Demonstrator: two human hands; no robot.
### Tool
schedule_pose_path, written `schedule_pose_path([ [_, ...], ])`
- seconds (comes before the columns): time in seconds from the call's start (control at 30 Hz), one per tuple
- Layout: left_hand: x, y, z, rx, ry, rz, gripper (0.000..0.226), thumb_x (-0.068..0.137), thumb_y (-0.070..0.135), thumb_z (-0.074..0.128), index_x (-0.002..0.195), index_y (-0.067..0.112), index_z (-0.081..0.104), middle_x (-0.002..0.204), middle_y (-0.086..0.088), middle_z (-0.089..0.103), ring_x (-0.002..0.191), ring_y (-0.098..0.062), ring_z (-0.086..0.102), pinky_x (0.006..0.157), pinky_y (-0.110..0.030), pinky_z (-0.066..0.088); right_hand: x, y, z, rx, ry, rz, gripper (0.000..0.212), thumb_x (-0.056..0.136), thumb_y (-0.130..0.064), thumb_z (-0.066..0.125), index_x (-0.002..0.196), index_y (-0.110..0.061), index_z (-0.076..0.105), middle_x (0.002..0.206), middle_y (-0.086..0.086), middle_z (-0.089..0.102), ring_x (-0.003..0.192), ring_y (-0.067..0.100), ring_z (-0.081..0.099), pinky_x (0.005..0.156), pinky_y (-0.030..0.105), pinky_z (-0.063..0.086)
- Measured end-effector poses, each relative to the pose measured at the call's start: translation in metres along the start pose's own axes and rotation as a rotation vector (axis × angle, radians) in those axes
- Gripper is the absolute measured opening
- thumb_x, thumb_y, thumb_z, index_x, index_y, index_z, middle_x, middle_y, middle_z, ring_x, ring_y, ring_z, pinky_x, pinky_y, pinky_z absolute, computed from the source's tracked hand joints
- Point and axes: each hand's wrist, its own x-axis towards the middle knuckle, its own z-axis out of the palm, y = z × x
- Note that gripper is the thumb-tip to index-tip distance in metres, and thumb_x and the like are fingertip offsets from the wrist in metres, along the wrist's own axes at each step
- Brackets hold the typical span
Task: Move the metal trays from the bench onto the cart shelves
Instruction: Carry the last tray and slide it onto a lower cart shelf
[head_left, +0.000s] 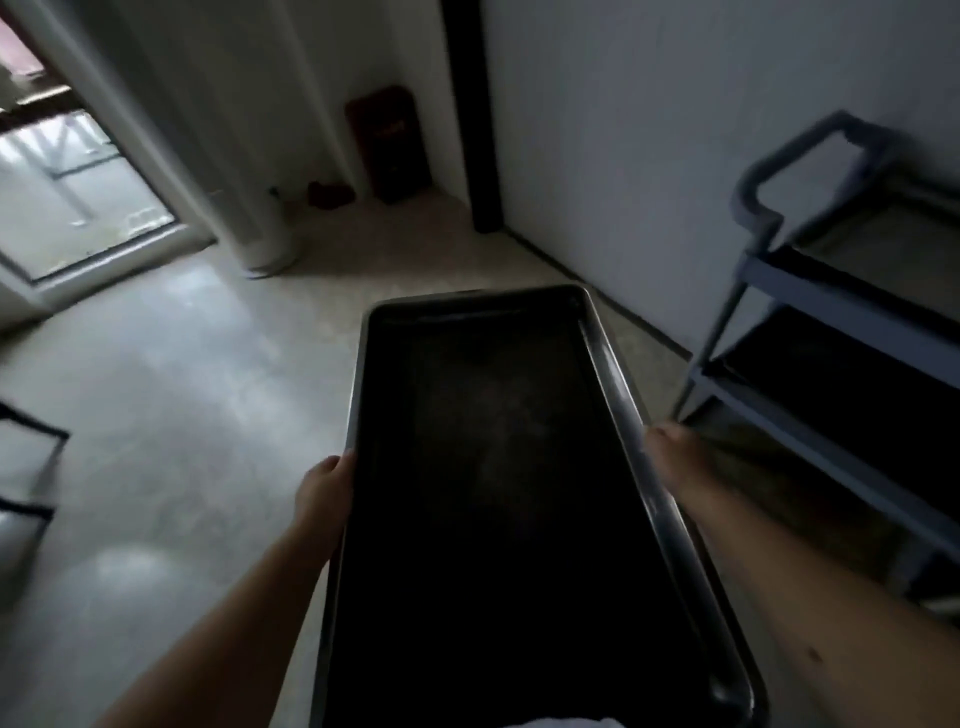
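A long dark metal tray (498, 467) is held level in front of me, above the floor, its long side pointing away. My left hand (322, 493) grips its left rim and my right hand (672, 457) grips its right rim, fingers hidden under the edges. The grey cart (831, 322) with several shelves stands to the right of the tray, against the wall. A flat tray-like sheet (904, 244) seems to lie on its top shelf. The image is dim and blurred.
A white wall (675, 130) runs behind the cart. A glass door (78, 197) is at the far left, beside a white column (260, 208). A dark red box (389, 145) stands in the far corner. A black-framed object (26, 467) sits at the left edge.
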Motion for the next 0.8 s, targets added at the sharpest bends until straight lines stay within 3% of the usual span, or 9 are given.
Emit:
schedule_pose_path([
  [0.1, 0.035, 0.029, 0.028, 0.063, -0.155, 0.063, 0.040, 0.097, 0.041, 0.054, 0.083, 0.008, 0.071, 0.075, -0.012, 0.068, 0.069, -0.026, 0.063, 0.066, -0.037, 0.049, -0.021, 0.027, -0.010, 0.097, 0.125, 0.138, 0.032, 0.093, -0.024, 0.047, 0.066, -0.008, 0.055, 0.071, 0.016, 0.059, 0.074, 0.031, 0.056, 0.065, 0.035, 0.036],
  [0.23, 0.044, 0.058, 0.088, 0.177, -0.418, 0.123, 0.038, 0.098, 0.038, 0.055, 0.087, 0.005, 0.071, 0.077, -0.014, 0.069, 0.068, -0.026, 0.064, 0.061, -0.033, 0.049, -0.069, 0.087, -0.024, 0.152, 0.265, 0.340, 0.032, 0.094, -0.025, 0.047, 0.068, -0.008, 0.057, 0.073, 0.012, 0.060, 0.073, 0.026, 0.054, 0.062, 0.035, 0.034],
  [0.33, 0.036, 0.076, 0.139, 0.324, -0.547, 0.212, 0.038, 0.099, 0.038, 0.052, 0.091, 0.005, 0.070, 0.086, -0.018, 0.071, 0.074, -0.029, 0.067, 0.062, -0.034, 0.050, -0.103, 0.132, -0.031, 0.234, 0.333, 0.504, 0.033, 0.095, -0.026, 0.047, 0.076, -0.002, 0.057, 0.074, 0.015, 0.052, 0.066, 0.025, 0.049, 0.056, 0.034, 0.030],
  [0.43, 0.026, 0.087, 0.185, 0.482, -0.662, 0.295, 0.034, 0.098, 0.035, 0.051, 0.095, 0.005, 0.068, 0.090, -0.018, 0.071, 0.080, -0.033, 0.068, 0.066, -0.038, 0.054, -0.130, 0.168, -0.037, 0.258, 0.342, 0.623, 0.030, 0.094, -0.023, 0.044, 0.070, -0.006, 0.052, 0.072, 0.012, 0.053, 0.065, 0.024, 0.050, 0.056, 0.034, 0.031],
  [0.53, 0.015, 0.088, 0.224, 0.596, -0.735, 0.345, 0.029, 0.097, 0.026, 0.050, 0.096, 0.002, 0.067, 0.093, -0.020, 0.069, 0.085, -0.037, 0.067, 0.079, -0.047, 0.056, -0.149, 0.194, -0.041, 0.289, 0.399, 0.695, 0.029, 0.092, -0.021, 0.046, 0.066, -0.011, 0.053, 0.067, 0.002, 0.053, 0.063, 0.018, 0.051, 0.054, 0.029, 0.033],
  [0.67, 0.002, 0.086, 0.277, 0.689, -0.755, 0.364, 0.028, 0.097, 0.027, 0.050, 0.089, 0.005, 0.066, 0.092, -0.019, 0.069, 0.080, -0.030, 0.065, 0.072, -0.039, 0.051, -0.148, 0.231, -0.046, 0.366, 0.460, 0.788, 0.039, 0.092, -0.012, 0.047, 0.053, -0.011, 0.043, 0.060, 0.007, 0.048, 0.065, 0.025, 0.051, 0.064, 0.035, 0.039],
  [0.8, 0.008, 0.081, 0.349, 0.792, -0.805, 0.381, 0.031, 0.098, 0.032, 0.050, 0.090, 0.008, 0.069, 0.086, -0.012, 0.068, 0.077, -0.027, 0.066, 0.065, -0.034, 0.050, -0.119, 0.288, -0.046, 0.345, 0.357, 0.891, 0.037, 0.096, -0.017, 0.042, 0.061, -0.011, 0.050, 0.069, 0.004, 0.053, 0.071, 0.023, 0.052, 0.065, 0.031, 0.035],
])
